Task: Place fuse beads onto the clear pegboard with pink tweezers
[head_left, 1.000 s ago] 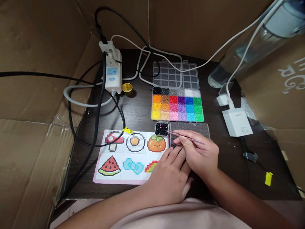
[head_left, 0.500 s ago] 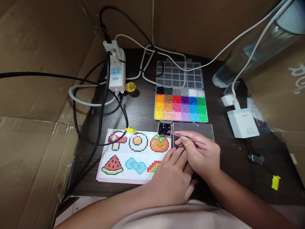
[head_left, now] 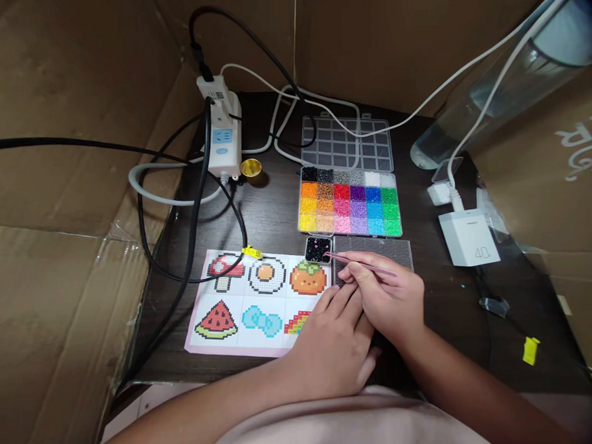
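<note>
the right hand (head_left: 389,300) is pinching a thin pink pair of tweezers (head_left: 358,264), with its fingers closed around the back part. the tweezers are pointing to the left, and their tip is sitting right at the edge of a little black tray of dark beads (head_left: 318,249). i cannot tell if the tip is holding a bead, it is too small to see. the hand is resting over the near left part of a clear pegboard (head_left: 379,248), which is lying flat on the dark worktop (head_left: 271,216) just beside the little tray.

the left hand (head_left: 332,347) is lying flat and loose, holding nothing. its fingers are stretching out and touching the near edge of the pegboard, and it is covering the near right corner of a picture sheet (head_left: 240,295). the sheet is showing a mushroom, an egg, an orange fruit, a watermelon slice, a blue bow and part of a rainbow.

behind the little tray, a bead box (head_left: 348,201) is sitting open with many colours in rows, and its clear lid (head_left: 346,142) is lying back behind it. a white power strip (head_left: 220,137) with black and white cables is sitting at the far left of the worktop, near a small gold cap (head_left: 250,167). a white charger (head_left: 469,237) is sitting to the right. brown cardboard walls (head_left: 57,191) are standing all around.
</note>
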The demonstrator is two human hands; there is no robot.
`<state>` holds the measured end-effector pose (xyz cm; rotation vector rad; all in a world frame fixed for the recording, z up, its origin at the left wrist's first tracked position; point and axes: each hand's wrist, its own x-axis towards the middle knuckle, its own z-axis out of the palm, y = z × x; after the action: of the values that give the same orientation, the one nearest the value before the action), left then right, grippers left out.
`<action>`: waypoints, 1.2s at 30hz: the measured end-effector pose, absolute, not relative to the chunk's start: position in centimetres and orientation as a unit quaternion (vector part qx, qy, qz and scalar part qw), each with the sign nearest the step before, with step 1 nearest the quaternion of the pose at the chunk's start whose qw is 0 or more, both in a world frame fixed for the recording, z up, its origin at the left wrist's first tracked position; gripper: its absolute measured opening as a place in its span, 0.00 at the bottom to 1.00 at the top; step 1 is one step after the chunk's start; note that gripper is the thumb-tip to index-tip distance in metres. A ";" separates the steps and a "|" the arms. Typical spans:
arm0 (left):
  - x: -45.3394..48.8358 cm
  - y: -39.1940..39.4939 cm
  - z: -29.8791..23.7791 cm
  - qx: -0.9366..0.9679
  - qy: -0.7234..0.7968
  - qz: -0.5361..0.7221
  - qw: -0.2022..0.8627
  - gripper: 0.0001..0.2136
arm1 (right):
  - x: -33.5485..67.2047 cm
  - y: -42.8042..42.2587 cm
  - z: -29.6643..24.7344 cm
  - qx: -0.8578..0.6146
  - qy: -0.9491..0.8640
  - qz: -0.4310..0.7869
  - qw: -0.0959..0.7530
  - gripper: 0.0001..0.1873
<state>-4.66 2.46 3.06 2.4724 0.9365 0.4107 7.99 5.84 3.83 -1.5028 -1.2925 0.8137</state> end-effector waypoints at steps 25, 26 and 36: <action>-4.7 2.5 3.0 0.900 0.338 0.145 0.235 0.23 | 8.1 5.9 4.0 -0.625 -0.518 0.334 0.479 0.09; -4.7 2.5 3.0 0.899 0.338 0.147 0.235 0.23 | 8.0 5.8 4.0 -0.627 -0.517 0.336 0.476 0.09; -4.7 2.4 2.9 0.901 0.336 0.147 0.233 0.24 | 8.0 5.7 3.9 -0.630 -0.515 0.336 0.474 0.09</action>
<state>-4.74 2.39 2.91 2.4748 0.9234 0.4044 7.99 5.74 3.85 -1.5424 -1.2598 0.8217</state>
